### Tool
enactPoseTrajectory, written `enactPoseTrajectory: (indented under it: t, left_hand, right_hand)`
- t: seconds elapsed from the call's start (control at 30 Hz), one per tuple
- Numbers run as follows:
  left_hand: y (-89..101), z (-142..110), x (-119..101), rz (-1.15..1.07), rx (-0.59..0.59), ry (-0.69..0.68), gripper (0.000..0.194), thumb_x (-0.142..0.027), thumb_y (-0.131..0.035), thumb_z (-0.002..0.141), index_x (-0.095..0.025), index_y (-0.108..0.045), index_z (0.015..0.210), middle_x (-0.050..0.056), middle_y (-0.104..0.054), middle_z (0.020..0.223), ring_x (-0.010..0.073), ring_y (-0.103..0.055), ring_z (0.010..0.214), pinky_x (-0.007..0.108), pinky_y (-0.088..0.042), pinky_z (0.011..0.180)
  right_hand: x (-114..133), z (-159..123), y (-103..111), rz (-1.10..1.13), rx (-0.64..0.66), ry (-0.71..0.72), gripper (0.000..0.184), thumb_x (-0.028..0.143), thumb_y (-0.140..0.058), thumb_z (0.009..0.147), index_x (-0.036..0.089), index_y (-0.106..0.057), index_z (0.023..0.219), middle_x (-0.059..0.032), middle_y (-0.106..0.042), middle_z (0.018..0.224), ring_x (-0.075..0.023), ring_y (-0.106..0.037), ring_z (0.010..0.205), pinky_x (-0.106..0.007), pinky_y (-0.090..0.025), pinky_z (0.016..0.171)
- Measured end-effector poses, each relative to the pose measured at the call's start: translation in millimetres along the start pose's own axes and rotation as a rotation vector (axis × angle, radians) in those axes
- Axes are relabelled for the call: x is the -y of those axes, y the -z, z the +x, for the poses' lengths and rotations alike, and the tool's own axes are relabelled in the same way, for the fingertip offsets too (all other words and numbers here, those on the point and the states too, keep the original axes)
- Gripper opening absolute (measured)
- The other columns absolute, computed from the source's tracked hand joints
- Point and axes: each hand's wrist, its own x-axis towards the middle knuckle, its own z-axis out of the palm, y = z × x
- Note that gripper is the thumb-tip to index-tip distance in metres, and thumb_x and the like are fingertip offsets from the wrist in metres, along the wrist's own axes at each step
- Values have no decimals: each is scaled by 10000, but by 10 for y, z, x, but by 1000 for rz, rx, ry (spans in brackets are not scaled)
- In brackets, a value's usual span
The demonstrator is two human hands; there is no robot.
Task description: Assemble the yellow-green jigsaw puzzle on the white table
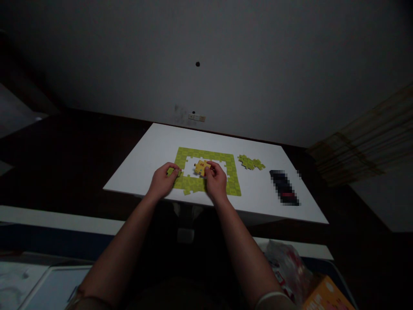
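Note:
My right hand [217, 181] pinches a yellow puzzle piece [202, 168] with a red drawing on it, held over the white gap in the middle of a puzzle. Around that gap runs a green checkered puzzle frame [233, 181] lying flat on the white table [135, 168]. At the frame's left side my left hand [163, 180] is curled, thumb and forefinger tips close together. A bit of green shows between those fingers; whether they grip it cannot be made out. A green puzzle piece [187, 192] sticks out at the frame's near edge.
Loose green puzzle pieces [251, 162] lie right of the frame. Farther right is a dark, pixelated object [284, 188]. A wall with a socket [196, 117] stands behind the table. Near my right arm are a clear plastic bag [288, 262] and an orange box [327, 295].

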Motion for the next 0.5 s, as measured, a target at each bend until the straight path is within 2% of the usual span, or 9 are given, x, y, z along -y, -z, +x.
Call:
enactPoseTrajectory:
  t: [0.13,0.3,0.37,0.5]
  left_hand:
    - [-5,2,13,-10,3,8,275,-480,-677,919,-250,-792,1016,51,-843,1001,263,-703,859,374,-537,816]
    - [-12,5,29,-13,4,-6,304,-504,-678,916,-243,-792,1023,53,-844,1011,263,-702,872,376,-530,823]
    - [-16,5,30,-21,1,1,305,-502,-680,912,-240,-791,1021,58,-844,1007,261,-700,860,376,-523,810]
    - [-21,5,25,-43,8,27,291,-495,-687,910,-243,-788,1016,61,-844,991,255,-694,827,368,-513,771]
  right_hand:
    - [-15,0,-3,41,-2,-34,340,521,-740,918,249,-750,1122,-31,-747,857,-232,-704,762,-358,-584,709]
    - [-57,-6,16,31,14,-3,304,528,-778,910,279,-603,899,33,-664,779,-189,-610,685,-324,-503,688]
    - [-57,-9,28,22,17,60,308,478,-729,953,290,-528,816,4,-713,853,-208,-657,794,-348,-532,786]
    - [-44,-6,40,40,40,105,284,377,-616,998,295,-464,772,-75,-825,1162,-262,-743,1118,-442,-559,1029]
